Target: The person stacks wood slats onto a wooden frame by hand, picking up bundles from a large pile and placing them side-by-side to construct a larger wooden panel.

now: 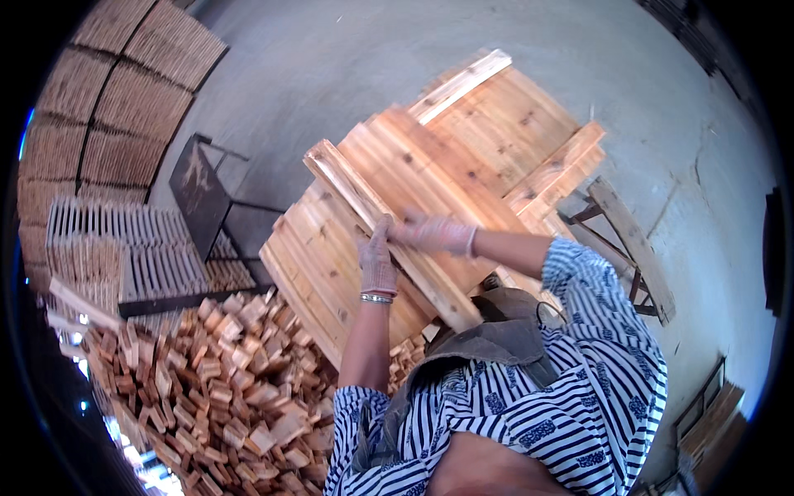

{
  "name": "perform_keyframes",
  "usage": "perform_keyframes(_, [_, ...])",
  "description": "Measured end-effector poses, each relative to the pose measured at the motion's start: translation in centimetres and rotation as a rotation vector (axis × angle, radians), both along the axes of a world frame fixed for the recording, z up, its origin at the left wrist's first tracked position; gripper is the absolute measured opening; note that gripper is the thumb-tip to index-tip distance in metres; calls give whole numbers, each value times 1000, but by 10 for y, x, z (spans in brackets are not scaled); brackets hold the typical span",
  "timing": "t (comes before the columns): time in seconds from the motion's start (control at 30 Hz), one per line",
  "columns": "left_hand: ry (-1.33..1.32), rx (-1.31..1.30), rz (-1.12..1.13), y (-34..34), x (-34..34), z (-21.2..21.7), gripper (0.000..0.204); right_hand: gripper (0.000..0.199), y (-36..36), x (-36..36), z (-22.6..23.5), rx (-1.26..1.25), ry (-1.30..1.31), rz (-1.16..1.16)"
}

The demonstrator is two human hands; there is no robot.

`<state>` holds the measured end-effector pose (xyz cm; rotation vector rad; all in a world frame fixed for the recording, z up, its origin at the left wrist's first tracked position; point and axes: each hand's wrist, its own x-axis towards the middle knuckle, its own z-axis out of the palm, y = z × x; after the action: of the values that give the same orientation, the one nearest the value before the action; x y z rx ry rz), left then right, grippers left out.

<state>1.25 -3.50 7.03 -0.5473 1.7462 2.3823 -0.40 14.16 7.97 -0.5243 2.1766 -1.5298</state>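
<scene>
A long pale wooden board (346, 175) lies slantwise across the stacked wood in front of me. My left hand (378, 266), in a pale work glove, grips the board around its middle with the thumb along it. Just right of it, my gloved right hand (436, 234) is over the wood near the same board; motion smears its fingers. Knotty plank panels spread out around the board: one panel (318, 260) on the left, a stack of planks (413, 161) on the right and another panel (504, 124) beyond.
Small wood offcuts (240, 388) are heaped at the lower left. A dark metal-framed stand (197, 194) and slatted wood stacks (149, 248) are at the left. Tall piles of boards (136, 95) rise behind them. A wooden trestle (633, 248) stands at the right on grey floor (703, 207).
</scene>
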Motion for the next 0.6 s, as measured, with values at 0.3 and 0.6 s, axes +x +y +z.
perform_keyframes(0.3, [159,-1229,-441,-17,-3,-11,94,103,156,-39,32,-99,-313,-289])
perform_keyframes(0.6, [-29,-1650,-733,-49,45,-70,102,101,171,-64,-35,515,-326,-323])
